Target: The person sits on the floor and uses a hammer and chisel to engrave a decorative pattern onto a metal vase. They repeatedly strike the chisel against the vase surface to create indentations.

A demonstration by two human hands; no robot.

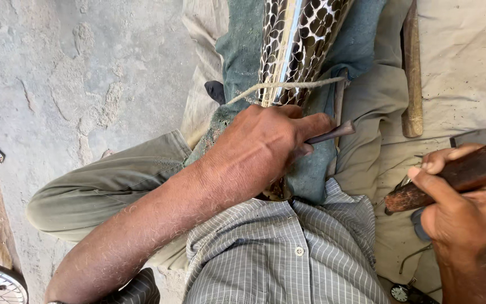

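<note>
Punch of dark metal, slim and rod-shaped (333,133) — that is what our left hand (260,149) clenches, the fingers wrapped round its shaft so that only the far end sticks out past the knuckles. Its long axis runs nearly level across the view, tilted a little upward, and the free end points to our right, over the lap. Nearest to us lies our grey-and-white striped shirt with a small white button (288,253), and beside it, low at the right edge, our right hand (468,211) grips a thick reddish-brown wooden handle (457,177); the handle slants up to the right, with its worn butt end aimed towards the punch but well apart from it. What is on the handle's far end we cannot tell, as it leaves the frame. Under the left hand rests a dark green cloth (310,174) over our olive trouser legs (102,186). Further out, a white openwork piece with dark scale-like holes (305,34) runs away from us, crossed by a pale cord (288,85). Beyond the right hand a long brown wooden stick (413,73) lies on a beige sheet (468,62) — no labels or packages show anywhere.
</note>
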